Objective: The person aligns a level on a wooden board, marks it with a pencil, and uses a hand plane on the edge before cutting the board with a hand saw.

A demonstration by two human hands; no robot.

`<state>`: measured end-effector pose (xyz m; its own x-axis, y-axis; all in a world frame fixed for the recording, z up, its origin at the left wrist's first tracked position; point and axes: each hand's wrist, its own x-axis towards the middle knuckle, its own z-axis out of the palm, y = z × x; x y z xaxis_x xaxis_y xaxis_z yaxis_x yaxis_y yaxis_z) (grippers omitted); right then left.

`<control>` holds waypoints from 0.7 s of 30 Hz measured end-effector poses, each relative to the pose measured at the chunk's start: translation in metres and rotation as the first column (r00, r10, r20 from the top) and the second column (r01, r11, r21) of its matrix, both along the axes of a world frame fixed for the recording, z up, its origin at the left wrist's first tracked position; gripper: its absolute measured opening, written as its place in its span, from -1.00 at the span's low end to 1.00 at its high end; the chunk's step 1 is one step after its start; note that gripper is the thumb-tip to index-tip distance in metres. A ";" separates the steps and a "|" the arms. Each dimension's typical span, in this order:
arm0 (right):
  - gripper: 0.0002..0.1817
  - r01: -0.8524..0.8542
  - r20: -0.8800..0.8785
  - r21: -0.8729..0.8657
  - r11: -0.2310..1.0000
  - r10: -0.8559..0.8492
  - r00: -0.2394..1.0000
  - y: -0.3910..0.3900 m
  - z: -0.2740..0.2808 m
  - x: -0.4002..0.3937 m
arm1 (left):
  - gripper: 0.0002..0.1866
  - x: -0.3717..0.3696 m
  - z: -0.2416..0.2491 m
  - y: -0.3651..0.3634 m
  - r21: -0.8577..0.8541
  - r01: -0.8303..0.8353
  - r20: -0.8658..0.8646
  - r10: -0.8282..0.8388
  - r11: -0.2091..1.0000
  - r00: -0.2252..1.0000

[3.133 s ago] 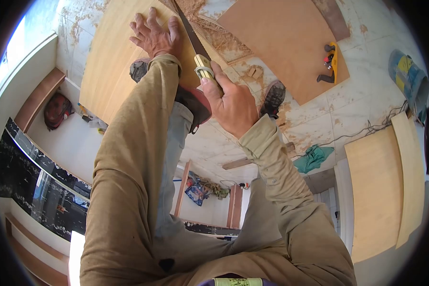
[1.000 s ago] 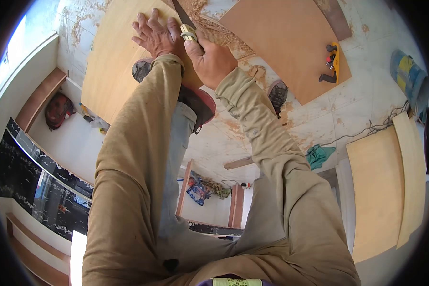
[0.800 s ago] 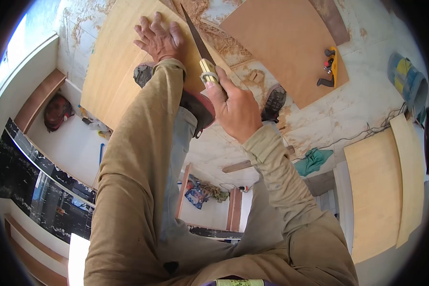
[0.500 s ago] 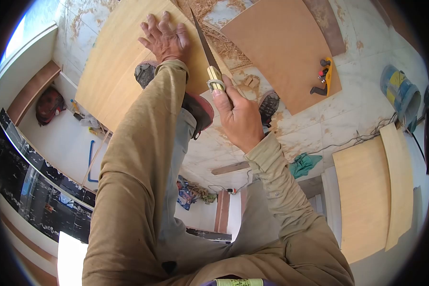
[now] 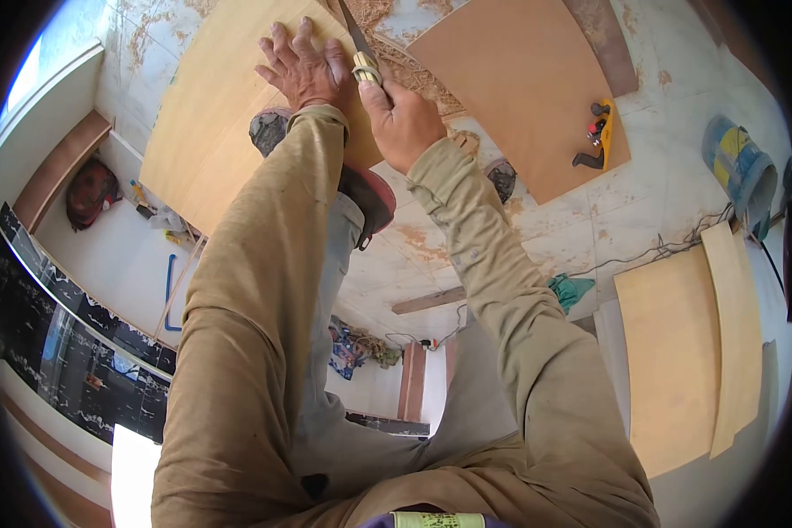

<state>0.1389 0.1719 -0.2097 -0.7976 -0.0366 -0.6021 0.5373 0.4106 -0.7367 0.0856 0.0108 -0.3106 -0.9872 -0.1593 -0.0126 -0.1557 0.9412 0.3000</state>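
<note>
A light plywood sheet [image 5: 207,132] lies under my left hand [image 5: 306,70], which presses flat on it with spread fingers. My right hand [image 5: 403,123] is wrapped round the pale handle of a hand saw [image 5: 365,66]. The saw's narrow dark blade points up and away, along the right edge of the plywood; its tip runs close to the top of the view. My shoe [image 5: 268,132] shows at the plywood, just below my left hand.
At right a brown board [image 5: 510,79] carries a yellow and black hand plane [image 5: 598,136]. Farther right stand a blue bucket [image 5: 737,172] and plywood pieces [image 5: 669,361] by cables. Wood shavings [image 5: 396,70] litter the tiled floor. A green cloth [image 5: 572,290] lies near my right arm.
My right hand has pushed the saw forward and a little to the left, away from my body. My left hand stays flat on the plywood.
</note>
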 end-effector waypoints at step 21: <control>-0.31 0.044 -0.044 -0.004 0.999 -0.044 0.998 -0.001 -0.001 0.020 | -0.34 0.003 -0.008 -0.003 -0.004 0.014 0.019 -0.014 1.000 1.000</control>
